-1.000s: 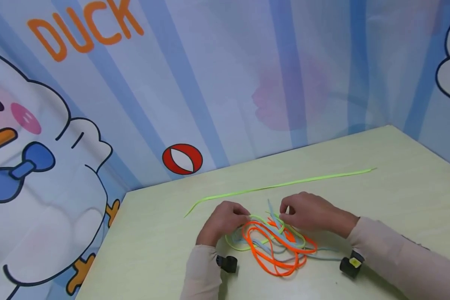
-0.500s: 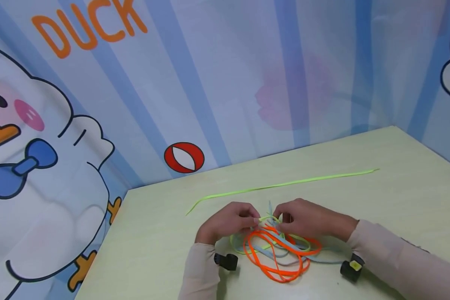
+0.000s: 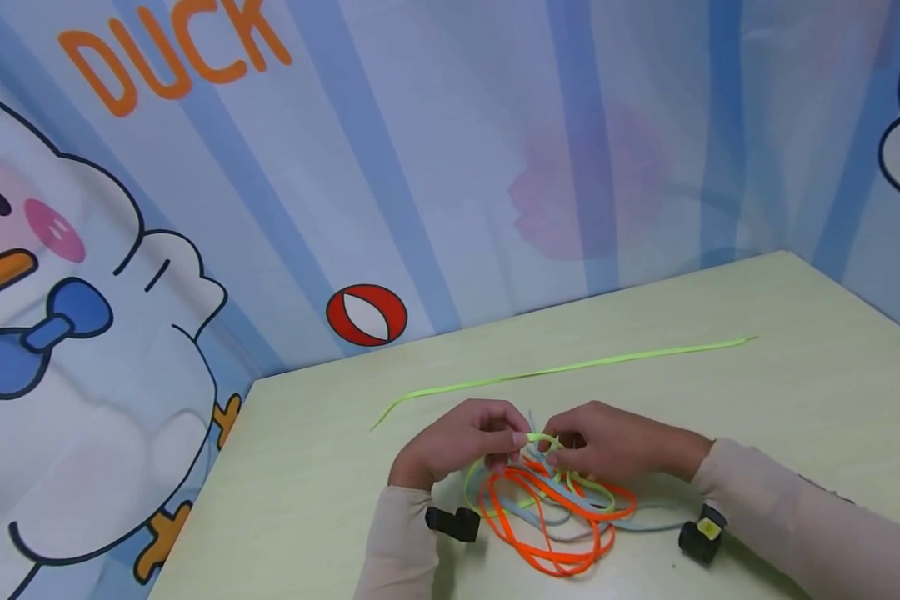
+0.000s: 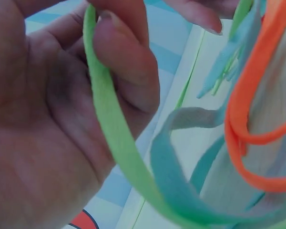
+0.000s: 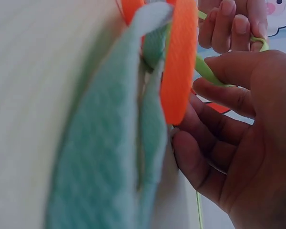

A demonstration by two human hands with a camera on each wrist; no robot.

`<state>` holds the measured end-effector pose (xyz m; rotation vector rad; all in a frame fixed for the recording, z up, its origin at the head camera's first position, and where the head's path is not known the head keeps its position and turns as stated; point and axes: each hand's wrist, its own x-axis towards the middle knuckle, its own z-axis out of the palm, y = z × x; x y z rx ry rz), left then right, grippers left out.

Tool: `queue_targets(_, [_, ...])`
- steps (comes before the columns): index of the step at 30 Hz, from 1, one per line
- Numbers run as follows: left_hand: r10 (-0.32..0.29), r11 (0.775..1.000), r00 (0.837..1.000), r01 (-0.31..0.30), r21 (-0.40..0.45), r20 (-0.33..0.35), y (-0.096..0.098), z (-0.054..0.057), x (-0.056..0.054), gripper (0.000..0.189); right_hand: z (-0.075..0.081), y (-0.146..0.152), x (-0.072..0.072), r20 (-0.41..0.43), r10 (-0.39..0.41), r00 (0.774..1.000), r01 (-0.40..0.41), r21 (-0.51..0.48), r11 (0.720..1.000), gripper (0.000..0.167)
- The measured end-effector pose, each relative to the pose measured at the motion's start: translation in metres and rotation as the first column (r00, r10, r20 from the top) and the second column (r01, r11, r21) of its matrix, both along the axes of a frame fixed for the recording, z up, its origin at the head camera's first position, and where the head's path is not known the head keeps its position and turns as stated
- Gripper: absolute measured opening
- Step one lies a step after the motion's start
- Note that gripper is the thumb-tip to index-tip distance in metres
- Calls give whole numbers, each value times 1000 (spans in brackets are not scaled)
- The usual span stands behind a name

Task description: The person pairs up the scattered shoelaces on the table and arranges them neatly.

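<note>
A loose tangle of flat shoelaces lies on the table, made up of an orange lace, a light blue lace and a yellow-green lace. At its far left side my left hand pinches a strand of the yellow-green lace between thumb and fingers. My right hand faces it a short gap away, pinching the same green strand, as the right wrist view shows. The strand arches between both hands. Light blue lace ends stick out beyond the fingers. Where the laces cross under the hands is partly hidden.
A separate yellow-green shoelace lies stretched out across the pale table behind the tangle. A printed duck curtain stands along the table's back edge. Small black cameras sit on both wrists.
My left hand has moved right, toward my right hand, which has shifted slightly left. The green strand now spans the small gap between them. The tangle has shifted a little; the separate lace lies unmoved.
</note>
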<state>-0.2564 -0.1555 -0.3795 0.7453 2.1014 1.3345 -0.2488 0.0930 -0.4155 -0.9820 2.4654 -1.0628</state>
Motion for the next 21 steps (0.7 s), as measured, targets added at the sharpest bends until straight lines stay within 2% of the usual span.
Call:
queue_targets(5, [1,999,1000,-1,49,8,-3,2,1,23,-1,1,-1,18,31,999,-31,-7,1000,6])
queue_targets(11, [7,993,999,-3,122,-32,-6,0,1,28,-2,0,-2,48,77,996,-74,-55,996,13])
queue_targets(17, [53,959,994,-23,284,-100,-7,3,1,18,-3,0,-1,53,115,992,-110,-88,990,25])
queue_targets(21, [79,938,991,-36,344,-112,-8,3,1,17,-3,0,-1,61,144,988,-137,-106,985,28])
